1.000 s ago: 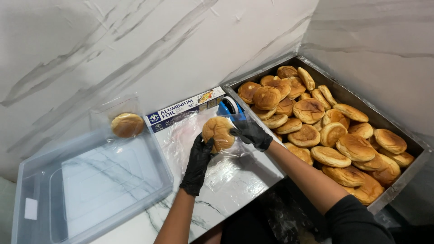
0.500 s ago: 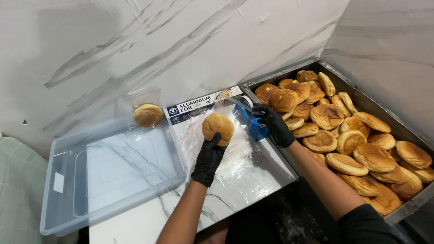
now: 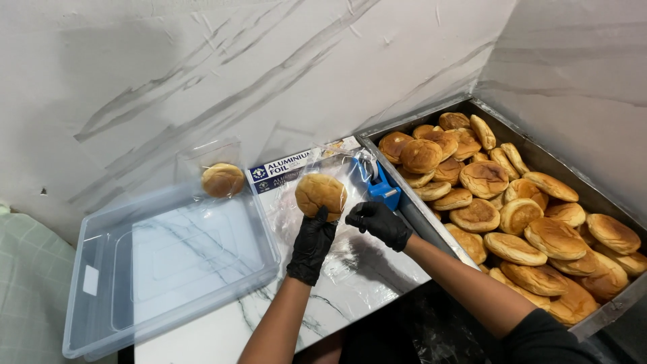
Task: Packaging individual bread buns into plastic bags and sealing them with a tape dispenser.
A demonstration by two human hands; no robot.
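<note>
Both my hands wear black gloves. My left hand (image 3: 311,244) holds a round golden bun (image 3: 321,194) up over a sheet of clear plastic wrap (image 3: 350,263) spread on the marble counter. My right hand (image 3: 377,222) is beside it, fingers closed, pinching the edge of the clear wrap just below the bun. A blue cutter slider (image 3: 383,190) sits on the wrap dispenser right behind my right hand. A wrapped bun (image 3: 222,179) leans against the wall at the back of the clear plastic bin (image 3: 94,303).
A metal tray (image 3: 606,313) on the right is heaped with several buns (image 3: 512,216). A blue and white foil box (image 3: 283,170) lies along the wall. A green checked cloth (image 3: 30,290) is at the left edge. Marble walls close the back and right.
My right hand came back from the blue cutter toward the bun. My left hand kept the bun raised over the wrap. The view shifted slightly.
</note>
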